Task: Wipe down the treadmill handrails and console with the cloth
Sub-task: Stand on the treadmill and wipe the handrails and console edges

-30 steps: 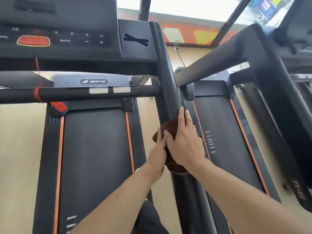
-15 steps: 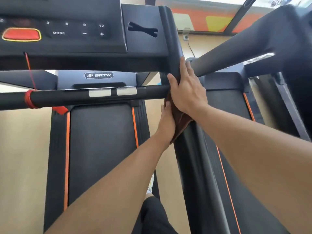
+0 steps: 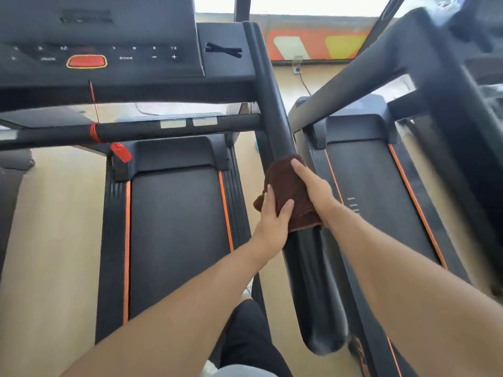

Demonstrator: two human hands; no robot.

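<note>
A dark brown cloth (image 3: 285, 183) is wrapped over the black right handrail (image 3: 269, 104) of the treadmill, about halfway down its length. My left hand (image 3: 273, 216) grips the cloth and rail from the left side, thumb on top. From the right, my right hand (image 3: 313, 186) presses on the cloth, its fingers curved over the rail's far side. The console (image 3: 109, 50) with its red oval button sits at the upper left. A black crossbar (image 3: 163, 129) with two silver pads runs below it.
The treadmill belt (image 3: 177, 240) with orange stripes lies below left. A second treadmill (image 3: 381, 200) stands close on the right, its handrail (image 3: 353, 77) slanting up overhead. A red safety clip (image 3: 121, 152) hangs from the crossbar. My dark trouser leg (image 3: 245, 341) shows at the bottom.
Both hands slid the cloth up the rail to the crossbar joint, then back down toward me to the middle of the rail.
</note>
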